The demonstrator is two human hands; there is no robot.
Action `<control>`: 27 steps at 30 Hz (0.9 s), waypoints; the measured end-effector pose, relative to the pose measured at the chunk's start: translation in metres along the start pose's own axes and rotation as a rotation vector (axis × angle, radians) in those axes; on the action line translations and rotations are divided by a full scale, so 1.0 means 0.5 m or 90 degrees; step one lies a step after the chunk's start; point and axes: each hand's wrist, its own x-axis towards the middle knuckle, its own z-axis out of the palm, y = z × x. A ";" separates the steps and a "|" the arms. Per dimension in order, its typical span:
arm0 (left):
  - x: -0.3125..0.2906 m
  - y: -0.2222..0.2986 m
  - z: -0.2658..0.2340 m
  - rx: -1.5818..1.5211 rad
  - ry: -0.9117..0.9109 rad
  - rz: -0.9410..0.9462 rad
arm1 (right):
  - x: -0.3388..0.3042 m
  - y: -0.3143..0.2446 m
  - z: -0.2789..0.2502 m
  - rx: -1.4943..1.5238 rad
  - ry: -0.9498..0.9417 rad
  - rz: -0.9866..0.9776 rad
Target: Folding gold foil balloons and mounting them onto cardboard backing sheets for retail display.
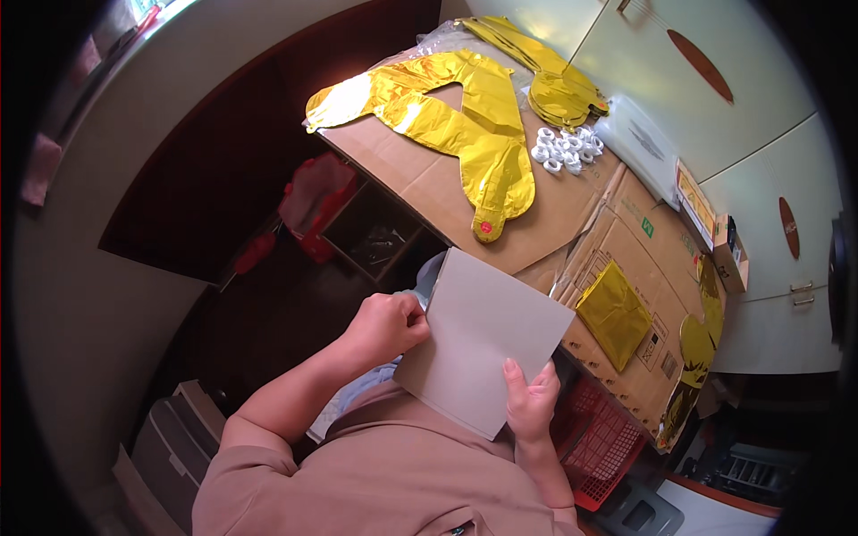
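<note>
A flat, rectangular grey board (492,330) is tilted in front of my body. My right hand (531,399) grips its lower right edge, the thumb lying on the grey face and the other fingers mostly behind it. At the board's left edge my left hand (391,323) is closed, its fingers curled in against that edge. What those fingers pinch, if anything, is hidden. Beyond the board, a flat gold foil balloon (487,134) lies across the cardboard-covered table (420,174). To the right of the board rests a folded gold foil piece (615,314).
Small white rings (565,150) are piled near more gold foil balloons (563,89) at the back. A translucent plastic case (639,143) leans by the pale cabinets (760,214). Under the table's right side stands a red basket (599,442); an open drawer (371,237) is at left.
</note>
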 end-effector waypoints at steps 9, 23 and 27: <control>0.055 -0.112 -0.005 -0.107 0.005 -0.102 | 0.016 -0.012 0.012 0.031 0.019 0.029; 0.062 -0.072 -0.027 -0.479 -0.121 -0.071 | 0.028 -0.010 0.017 0.037 -0.002 0.050; 0.062 -0.060 -0.029 -0.364 -0.091 -0.088 | 0.025 -0.004 0.017 0.003 -0.005 0.032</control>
